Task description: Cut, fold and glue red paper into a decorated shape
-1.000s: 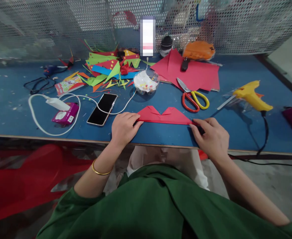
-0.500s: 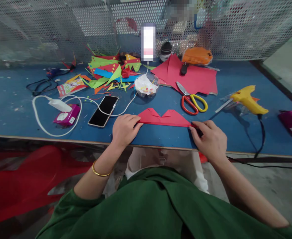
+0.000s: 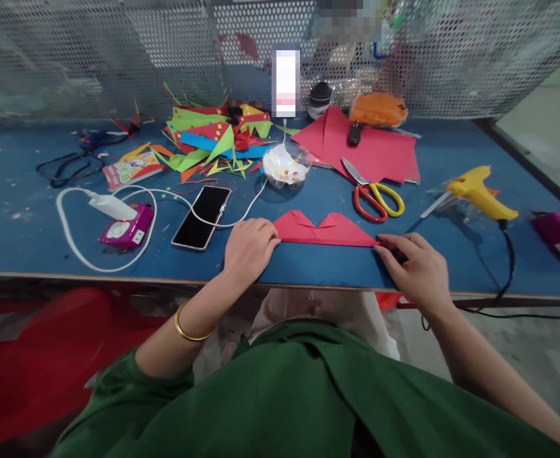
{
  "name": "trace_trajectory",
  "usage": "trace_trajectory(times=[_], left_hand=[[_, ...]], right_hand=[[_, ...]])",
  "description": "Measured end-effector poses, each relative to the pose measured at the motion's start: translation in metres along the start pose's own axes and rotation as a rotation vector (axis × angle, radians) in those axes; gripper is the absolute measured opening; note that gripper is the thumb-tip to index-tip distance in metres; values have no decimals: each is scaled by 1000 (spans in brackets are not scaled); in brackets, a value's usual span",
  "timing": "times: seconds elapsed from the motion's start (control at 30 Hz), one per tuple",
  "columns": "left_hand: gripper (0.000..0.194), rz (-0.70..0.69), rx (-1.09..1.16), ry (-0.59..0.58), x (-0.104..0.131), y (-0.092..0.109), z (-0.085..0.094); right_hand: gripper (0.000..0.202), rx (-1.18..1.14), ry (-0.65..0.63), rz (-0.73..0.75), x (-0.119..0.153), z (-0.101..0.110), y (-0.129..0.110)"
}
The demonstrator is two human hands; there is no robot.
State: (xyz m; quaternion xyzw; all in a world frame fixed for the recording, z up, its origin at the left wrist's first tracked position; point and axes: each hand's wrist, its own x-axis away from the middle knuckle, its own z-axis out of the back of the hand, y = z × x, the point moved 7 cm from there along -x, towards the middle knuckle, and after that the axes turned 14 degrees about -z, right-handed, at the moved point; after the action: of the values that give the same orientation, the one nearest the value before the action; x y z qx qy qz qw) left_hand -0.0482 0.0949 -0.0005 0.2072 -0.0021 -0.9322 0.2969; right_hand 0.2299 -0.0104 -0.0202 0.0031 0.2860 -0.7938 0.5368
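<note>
one folded paper [image 3: 325, 231] lies between left hand [image 3: 250, 251] and right hand [image 3: 417, 266], both pinching it.

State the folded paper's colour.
The folded paper is plain red, shown best in the head view.

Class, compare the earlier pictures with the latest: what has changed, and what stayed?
Nothing visibly changed beyond a slight shift of the camera's view; nothing was taken up or released. The left hand and right hand still hold opposite ends of the folded red paper; the scissors lie as before.
</note>
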Motion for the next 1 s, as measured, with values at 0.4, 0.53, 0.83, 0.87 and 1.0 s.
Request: trace_trajectory(times=[0.4, 0.53, 0.83, 0.87, 1.0], left_hand=[[12, -58, 95, 30, 1, -7, -8], [12, -57, 125, 48, 2, -8, -7], [14, -49, 117, 86, 5, -7, -3], [14, -47, 117, 91, 5, -7, -2], [13, -46, 120, 94, 6, -8, -2]], right_hand=[[26, -56, -20, -12, -1, 1, -2], [26, -49, -17, -14, -1, 0, -2], [28, -63, -31, -32, -2, 1, -4], [28, -63, -30, -31, -1, 2, -4], [29, -56, -24, -38, -2, 2, -5]])
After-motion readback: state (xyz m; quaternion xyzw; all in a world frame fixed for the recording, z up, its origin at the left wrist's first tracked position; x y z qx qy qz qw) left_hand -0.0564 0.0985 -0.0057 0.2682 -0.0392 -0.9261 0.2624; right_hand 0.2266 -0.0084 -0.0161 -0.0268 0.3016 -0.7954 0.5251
